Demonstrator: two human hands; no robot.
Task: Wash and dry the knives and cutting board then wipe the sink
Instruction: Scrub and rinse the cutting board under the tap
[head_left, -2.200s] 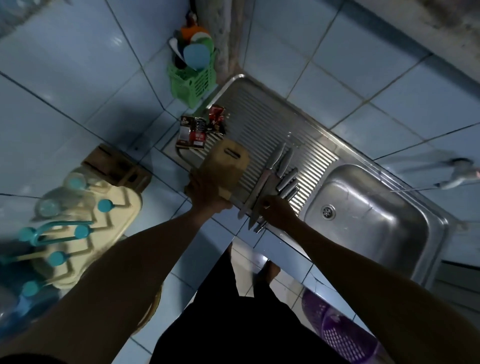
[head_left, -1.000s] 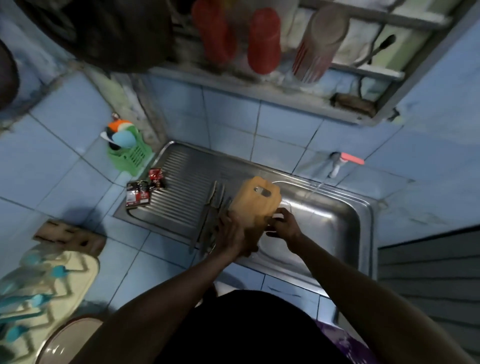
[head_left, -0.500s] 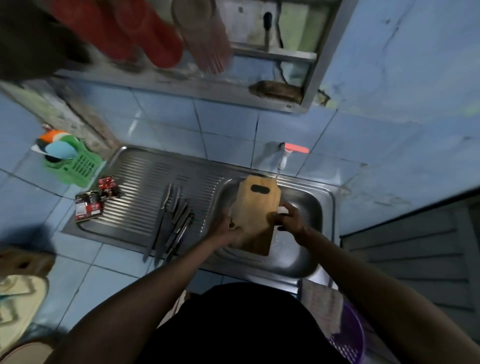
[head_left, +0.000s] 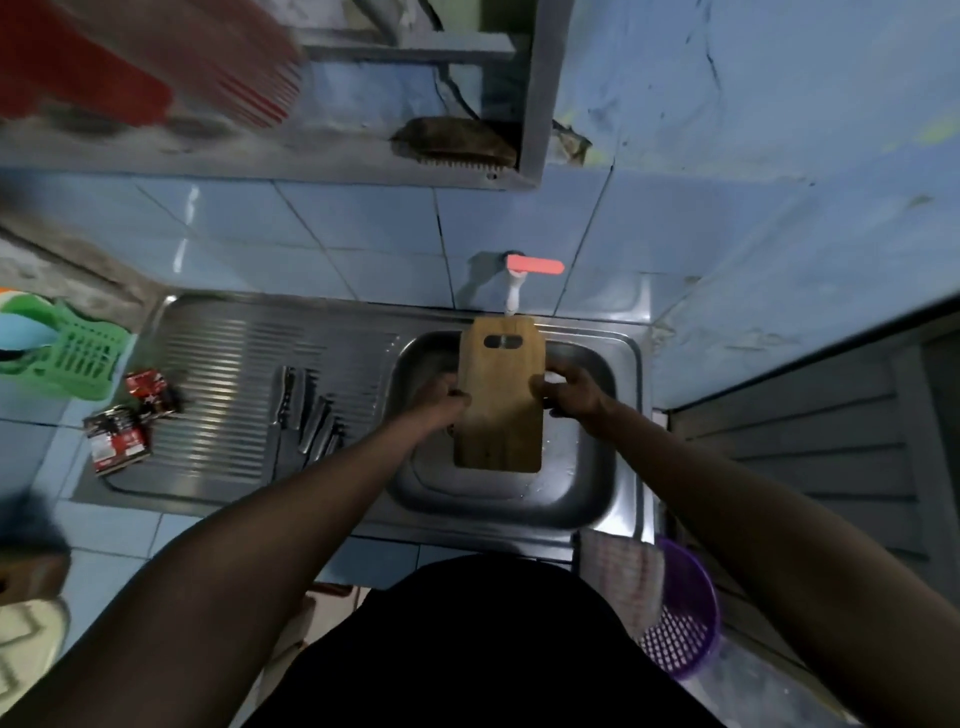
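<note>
Now moved from ribbed drainboard into steel sink basin, rectangular wooden cutting board under white tap, left hand and right hand fingers curled on edges, ready for rinsing.

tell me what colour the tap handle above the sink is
The tap handle is pinkish red, on a white spout; the head view shows it clearly.

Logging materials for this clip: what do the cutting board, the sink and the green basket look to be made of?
Cutting board: apparently wood, matte tan, faint lengthwise grain lines, a cut-out handle slot.
Sink: looks like stainless steel, grey and shiny, with a pressed ribbed drainboard.
Green basket: probably moulded plastic, uniform bright green with a slotted lattice wall.
</note>
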